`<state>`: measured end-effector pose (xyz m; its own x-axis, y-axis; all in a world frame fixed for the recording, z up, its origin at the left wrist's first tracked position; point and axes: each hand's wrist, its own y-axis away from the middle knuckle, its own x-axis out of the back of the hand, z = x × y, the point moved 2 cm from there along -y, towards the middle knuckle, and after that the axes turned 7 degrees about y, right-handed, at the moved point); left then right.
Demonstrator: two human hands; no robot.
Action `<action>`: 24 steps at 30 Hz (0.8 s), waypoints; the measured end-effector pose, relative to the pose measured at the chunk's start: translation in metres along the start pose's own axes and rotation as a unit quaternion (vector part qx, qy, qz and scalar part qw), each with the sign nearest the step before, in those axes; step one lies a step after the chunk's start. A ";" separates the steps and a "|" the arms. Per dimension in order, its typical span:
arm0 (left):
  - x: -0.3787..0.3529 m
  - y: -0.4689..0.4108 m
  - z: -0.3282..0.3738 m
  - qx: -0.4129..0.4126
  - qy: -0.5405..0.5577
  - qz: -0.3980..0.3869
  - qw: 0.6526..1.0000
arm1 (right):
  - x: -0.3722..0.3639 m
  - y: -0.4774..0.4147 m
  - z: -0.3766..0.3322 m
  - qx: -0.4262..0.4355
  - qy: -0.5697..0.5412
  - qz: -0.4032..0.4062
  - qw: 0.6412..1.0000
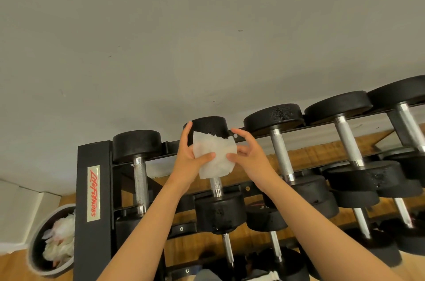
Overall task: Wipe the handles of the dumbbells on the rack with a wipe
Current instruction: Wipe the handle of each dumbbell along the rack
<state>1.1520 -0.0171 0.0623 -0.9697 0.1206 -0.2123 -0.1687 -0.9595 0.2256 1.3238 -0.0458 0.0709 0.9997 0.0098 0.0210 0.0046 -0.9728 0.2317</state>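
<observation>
- I am watching the left hand point(190, 158) holding the white wipe point(216, 161). Its thumb is pressing across the front, and its index finger is reaching up along the far black head of the dumbbell point(207, 127).
- The right hand point(249, 154) is pinching the same wipe from the other side. Its thumb is lying on the edge, the other fingers are curling behind, and the index finger is standing free above.
- The wipe is sitting between the two hands and covering the upper part of the dumbbell's handle point(216, 186). I cannot tell whether it is wrapping fully round.
- Just below both hands, the bare knurled part of the handle is showing and running down to the near head.
- The dumbbell is lying on the top tier of the rack point(94, 188), whose black upright is standing left of the left hand.
- A neighbouring dumbbell point(140, 186) is lying just left of the left hand, and a row of larger ones point(280, 154) is lying right of the right hand.
- Well below and left of the left hand, a round bin point(33, 246) is holding crumpled white paper.
</observation>
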 end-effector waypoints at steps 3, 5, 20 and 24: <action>0.001 0.001 0.004 -0.042 -0.117 -0.009 0.992 | 0.000 -0.003 0.000 0.030 0.079 0.024 0.996; 0.002 0.001 0.004 -0.032 -0.156 -0.001 0.987 | 0.000 -0.004 0.001 0.031 0.096 0.033 0.994; 0.022 0.011 0.007 0.001 -0.140 -0.006 0.990 | -0.006 0.002 0.003 0.011 0.173 -0.012 0.985; 0.021 0.015 0.012 -0.007 -0.078 0.007 0.997 | -0.010 0.002 0.002 0.034 0.108 -0.026 0.993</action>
<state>1.1273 -0.0259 0.0724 -0.9876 0.1450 -0.0595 -0.1545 -0.9644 0.2145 1.3141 -0.0486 0.0691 0.9698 0.1029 0.2213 0.0650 -0.9829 0.1722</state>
